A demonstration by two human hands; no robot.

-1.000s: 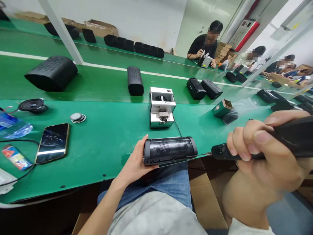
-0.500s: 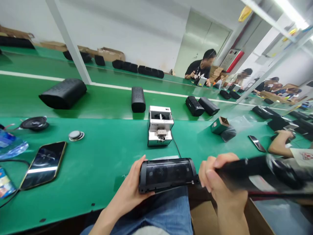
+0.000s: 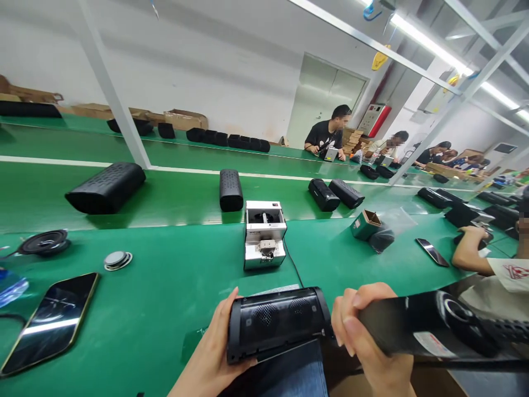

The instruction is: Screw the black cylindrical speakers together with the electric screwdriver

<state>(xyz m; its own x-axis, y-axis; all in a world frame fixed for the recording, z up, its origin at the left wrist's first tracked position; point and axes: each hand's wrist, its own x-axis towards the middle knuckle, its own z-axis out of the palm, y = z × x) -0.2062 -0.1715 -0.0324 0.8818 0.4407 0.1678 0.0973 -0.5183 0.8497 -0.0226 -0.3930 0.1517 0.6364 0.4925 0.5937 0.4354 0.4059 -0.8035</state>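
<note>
My left hand (image 3: 221,344) is closed around the left end of a black speaker housing (image 3: 276,322) with perforated patches, held tilted at the table's near edge above my lap. My right hand (image 3: 367,336) grips a black electric screwdriver (image 3: 400,325) lying nearly level, its cable end pointing right. The screwdriver's front end is hidden by my fingers, close to the housing's right end; whether it touches a screw I cannot tell. Just beyond the housing stands a silver-white screw feeder (image 3: 265,236) with a cable at its right side.
On the green table (image 3: 165,309) at left lie a phone (image 3: 53,320), a round metal part (image 3: 118,260) and a speaker driver (image 3: 43,242). A small green box (image 3: 366,225) stands right. Black housings (image 3: 231,190) line the belt behind. A co-worker's arm (image 3: 471,253) is at far right.
The view has tilted upward, so the table things sit lower in the picture. Both hands keep the same holds, and the screwdriver appears sharper now.
</note>
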